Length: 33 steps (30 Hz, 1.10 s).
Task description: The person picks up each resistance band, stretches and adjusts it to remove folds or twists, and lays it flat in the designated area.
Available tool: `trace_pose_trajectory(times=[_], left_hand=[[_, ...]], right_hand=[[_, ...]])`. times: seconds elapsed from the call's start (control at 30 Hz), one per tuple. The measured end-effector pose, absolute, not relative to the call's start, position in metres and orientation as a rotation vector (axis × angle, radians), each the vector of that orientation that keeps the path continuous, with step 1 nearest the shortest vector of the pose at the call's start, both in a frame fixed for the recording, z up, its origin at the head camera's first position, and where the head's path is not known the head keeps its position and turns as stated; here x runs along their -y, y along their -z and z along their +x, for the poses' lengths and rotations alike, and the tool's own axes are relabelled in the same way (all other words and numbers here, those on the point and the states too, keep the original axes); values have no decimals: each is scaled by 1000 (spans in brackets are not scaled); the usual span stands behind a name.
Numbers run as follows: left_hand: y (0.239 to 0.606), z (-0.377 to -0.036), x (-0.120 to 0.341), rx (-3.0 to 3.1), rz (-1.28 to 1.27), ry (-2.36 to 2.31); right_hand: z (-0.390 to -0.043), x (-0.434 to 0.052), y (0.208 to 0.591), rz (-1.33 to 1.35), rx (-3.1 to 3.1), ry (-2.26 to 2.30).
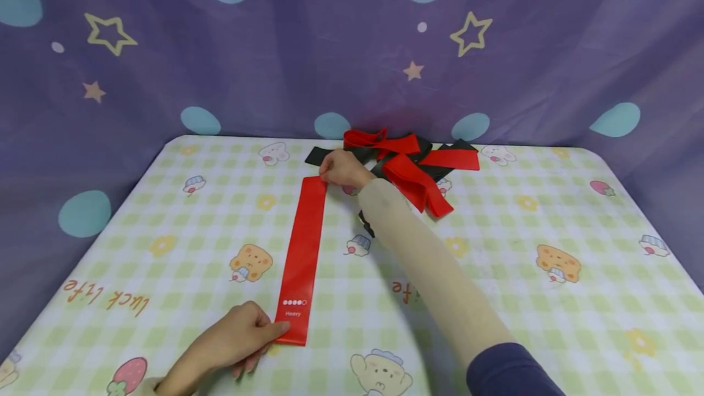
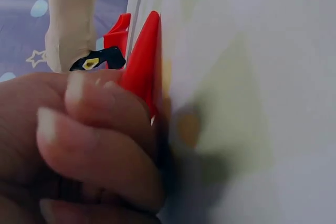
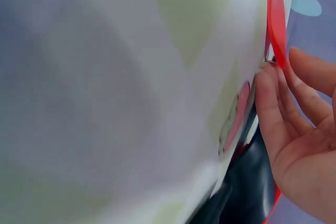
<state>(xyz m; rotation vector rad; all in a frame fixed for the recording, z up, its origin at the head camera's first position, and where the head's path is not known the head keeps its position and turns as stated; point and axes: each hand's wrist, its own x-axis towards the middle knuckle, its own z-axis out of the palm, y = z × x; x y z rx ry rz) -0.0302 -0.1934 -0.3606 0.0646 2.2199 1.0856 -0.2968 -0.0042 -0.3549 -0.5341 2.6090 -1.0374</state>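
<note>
A long red band, printed "Heavy" near its front end, lies flat and straight on the checked tablecloth. My left hand holds the band's near left corner with curled fingers; up close in the left wrist view, those fingers lie against the red band's edge. My right hand reaches across and pinches the far end. In the right wrist view the red band's edge runs between the fingers of that hand.
A loose pile of red and black bands lies at the back of the table, just right of my right hand. A black band shows under the right palm. A purple starred curtain closes off the back.
</note>
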Motion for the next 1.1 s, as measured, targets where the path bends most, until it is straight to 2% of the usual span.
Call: trace_pose_trajectory(times=[0.33, 0.9, 1.1], left_hand=[[351, -35, 191, -2395, 56, -965], [330, -81, 165, -2610, 249, -1013], [329, -99, 148, -2621, 185, -1054]], right_hand=[[-296, -17, 336, -591, -2601, 1040], [-287, -72, 314, -723, -2682, 1000], [-277, -96, 311, -754, -2740, 983]])
